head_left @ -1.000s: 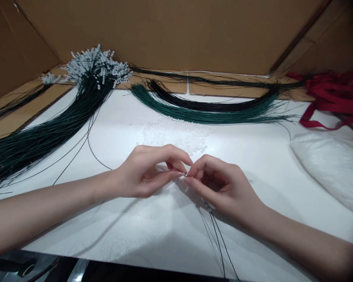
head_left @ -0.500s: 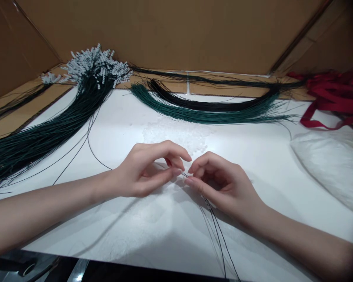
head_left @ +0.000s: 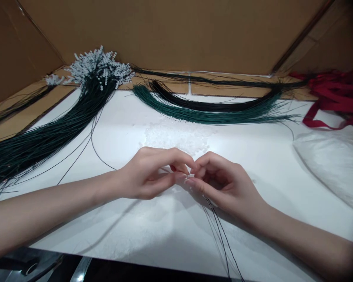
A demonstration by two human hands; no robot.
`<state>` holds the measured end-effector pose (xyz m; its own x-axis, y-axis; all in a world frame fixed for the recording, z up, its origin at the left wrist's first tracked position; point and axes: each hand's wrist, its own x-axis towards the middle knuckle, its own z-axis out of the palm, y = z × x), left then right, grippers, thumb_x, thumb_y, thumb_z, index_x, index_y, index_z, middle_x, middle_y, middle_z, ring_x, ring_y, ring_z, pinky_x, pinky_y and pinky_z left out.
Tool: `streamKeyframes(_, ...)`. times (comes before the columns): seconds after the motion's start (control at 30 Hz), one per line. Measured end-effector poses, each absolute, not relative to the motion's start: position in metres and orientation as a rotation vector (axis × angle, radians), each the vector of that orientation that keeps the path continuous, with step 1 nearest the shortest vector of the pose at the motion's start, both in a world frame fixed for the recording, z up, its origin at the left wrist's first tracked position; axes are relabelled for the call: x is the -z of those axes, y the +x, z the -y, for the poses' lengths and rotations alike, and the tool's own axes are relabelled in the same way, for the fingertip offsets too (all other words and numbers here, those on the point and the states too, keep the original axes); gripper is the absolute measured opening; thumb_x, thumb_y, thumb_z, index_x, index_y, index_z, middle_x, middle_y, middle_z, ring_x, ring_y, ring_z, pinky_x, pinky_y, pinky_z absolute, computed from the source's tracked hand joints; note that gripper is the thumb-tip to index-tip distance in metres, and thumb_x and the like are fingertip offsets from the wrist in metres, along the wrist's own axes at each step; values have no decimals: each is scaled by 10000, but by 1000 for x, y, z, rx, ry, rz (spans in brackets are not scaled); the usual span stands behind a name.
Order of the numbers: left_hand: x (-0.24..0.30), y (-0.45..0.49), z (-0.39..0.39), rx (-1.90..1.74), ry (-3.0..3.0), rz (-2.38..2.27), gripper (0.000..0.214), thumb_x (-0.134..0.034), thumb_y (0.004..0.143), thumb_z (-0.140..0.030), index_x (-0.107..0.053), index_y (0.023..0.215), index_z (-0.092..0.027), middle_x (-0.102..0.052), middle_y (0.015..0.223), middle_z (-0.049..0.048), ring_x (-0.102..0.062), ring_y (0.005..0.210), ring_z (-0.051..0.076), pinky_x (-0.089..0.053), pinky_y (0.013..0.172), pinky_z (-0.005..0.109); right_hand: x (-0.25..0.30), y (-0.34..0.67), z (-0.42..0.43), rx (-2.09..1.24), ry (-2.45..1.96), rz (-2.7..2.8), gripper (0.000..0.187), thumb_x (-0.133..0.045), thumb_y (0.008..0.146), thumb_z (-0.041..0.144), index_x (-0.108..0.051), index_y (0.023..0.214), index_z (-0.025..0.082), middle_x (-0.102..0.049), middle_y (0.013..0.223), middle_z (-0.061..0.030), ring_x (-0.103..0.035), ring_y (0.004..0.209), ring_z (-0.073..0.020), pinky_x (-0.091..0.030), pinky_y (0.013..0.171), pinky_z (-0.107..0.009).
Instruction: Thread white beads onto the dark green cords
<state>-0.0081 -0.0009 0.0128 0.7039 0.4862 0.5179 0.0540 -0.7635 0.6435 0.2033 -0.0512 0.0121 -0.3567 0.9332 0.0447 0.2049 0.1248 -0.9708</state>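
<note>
My left hand (head_left: 153, 174) and my right hand (head_left: 223, 182) meet fingertip to fingertip over the white table (head_left: 153, 227). Both are closed in a pinch. My right hand pinches the ends of a few thin dark cords (head_left: 220, 235) that trail toward the near edge. My left hand pinches something tiny against those cord ends; it is too small to name. Just beyond the fingers lies a scatter of small clear beads (head_left: 176, 135).
A thick bundle of dark green cords with white beaded ends (head_left: 97, 66) fans out at the left. A curved bundle of green and black cords (head_left: 206, 109) lies at the back. Red ribbon (head_left: 335, 94) sits far right, a clear plastic bag (head_left: 332, 164) below it. Cardboard walls surround.
The two hands have closed the small gap between them; fingertips now touch. The view shifted slightly to the left.
</note>
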Motion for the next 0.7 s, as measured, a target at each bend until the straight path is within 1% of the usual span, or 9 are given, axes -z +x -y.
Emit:
streamKeyframes(0.17,-12,-8,1,-961,2281,-426,278,-670,846,-50,-620,1110,-121,-702,888,45,-683,771,110,-555,696,184,-12,203,51,-1288,-1128,1691,152,-701,869,277,-578,885,189,-533,652,45,-452,544,-93,-366,494,-234)
streamKeyframes(0.23,-13,-7,1,-950,2260,-425,272,-662,851,-46,-620,1110,-119,-695,894,50,-677,779,112,-554,695,191,-12,204,51,-1287,-1128,1704,137,-666,897,295,-587,913,185,-516,639,48,-443,534,-93,-359,491,-238)
streamKeyframes(0.33,-15,-7,1,-932,2222,-444,279,-647,848,-22,-617,1106,-123,-685,910,52,-671,790,112,-547,691,193,-16,204,51,-1253,-1110,1756,141,-563,960,310,-606,941,177,-506,647,36,-444,557,-103,-352,512,-253)
streamKeyframes(0.47,-16,-9,2,-907,2167,-484,319,-656,835,-18,-609,1125,-142,-675,907,43,-662,790,114,-540,669,193,-19,204,51,-1242,-1090,1801,223,-473,1001,308,-610,899,164,-520,679,16,-435,584,-106,-339,526,-260)
streamKeyframes(0.6,-16,-10,2,-889,2144,-492,330,-654,833,-16,-605,1132,-148,-671,898,41,-657,777,113,-524,623,184,-20,204,49,-1248,-1067,1816,234,-458,1006,285,-598,860,167,-506,676,23,-440,597,-103,-345,537,-252)
streamKeyframes(0.7,-16,-11,1,-875,2138,-486,334,-646,835,-16,-596,1137,-148,-669,878,38,-654,765,114,-524,621,188,-20,205,48,-1253,-1064,1815,244,-459,1003,268,-570,809,172,-505,678,22,-448,607,-104,-352,547,-252)
